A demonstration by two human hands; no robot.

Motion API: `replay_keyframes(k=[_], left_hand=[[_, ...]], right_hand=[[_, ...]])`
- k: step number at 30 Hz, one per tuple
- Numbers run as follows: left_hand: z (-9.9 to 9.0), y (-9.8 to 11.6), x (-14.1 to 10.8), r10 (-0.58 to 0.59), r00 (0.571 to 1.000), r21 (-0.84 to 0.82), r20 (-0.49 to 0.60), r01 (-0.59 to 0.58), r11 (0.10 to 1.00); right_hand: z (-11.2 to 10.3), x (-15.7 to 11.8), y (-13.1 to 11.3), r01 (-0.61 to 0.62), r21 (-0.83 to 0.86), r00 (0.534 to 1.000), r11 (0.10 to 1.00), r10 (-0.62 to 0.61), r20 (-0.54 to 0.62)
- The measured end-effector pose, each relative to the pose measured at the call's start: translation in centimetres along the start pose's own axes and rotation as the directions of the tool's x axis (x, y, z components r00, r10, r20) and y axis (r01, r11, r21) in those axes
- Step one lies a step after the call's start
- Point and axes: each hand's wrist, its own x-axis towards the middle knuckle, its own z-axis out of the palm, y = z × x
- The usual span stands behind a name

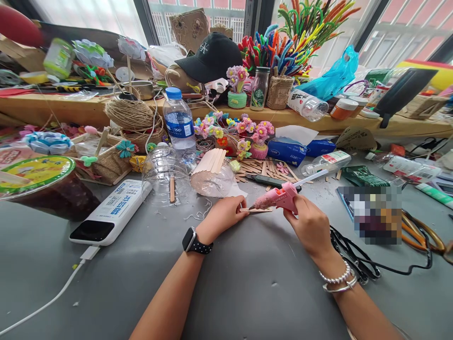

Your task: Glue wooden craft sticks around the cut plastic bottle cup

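My right hand (311,224) is wrapped round the handle of a pink hot glue gun (274,197), with a pale glue stick (311,178) jutting from its back. The gun's nozzle points left and down at a wooden craft stick (261,210) held low over the grey table. Pinched at its left end, the stick is between the fingers of my left hand (226,215). Just beyond that hand lies a clear plastic bottle piece (214,182), partly covered by a row of craft sticks (211,161). Another cut clear bottle (166,174) is to its left.
Loose craft sticks (264,167) and a dark-handled cutter (271,181) lie behind the glue gun. A white power bank (111,212) and a lidded drink cup (71,189) stand at left. Black cable (357,264) and scissors (417,231) are at right. A crowded wooden ledge (141,115) runs behind.
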Motion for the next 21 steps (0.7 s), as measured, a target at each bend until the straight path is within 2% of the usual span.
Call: replay_keyframes(k=[21], left_hand=[[-0.24,0.26,-0.08,-0.016,1.000,-0.001,0.014,0.016,1.000]], right_hand=[[-0.44,0.27,0.23,0.029,-0.056,0.998,0.998,-0.032,-0.053]])
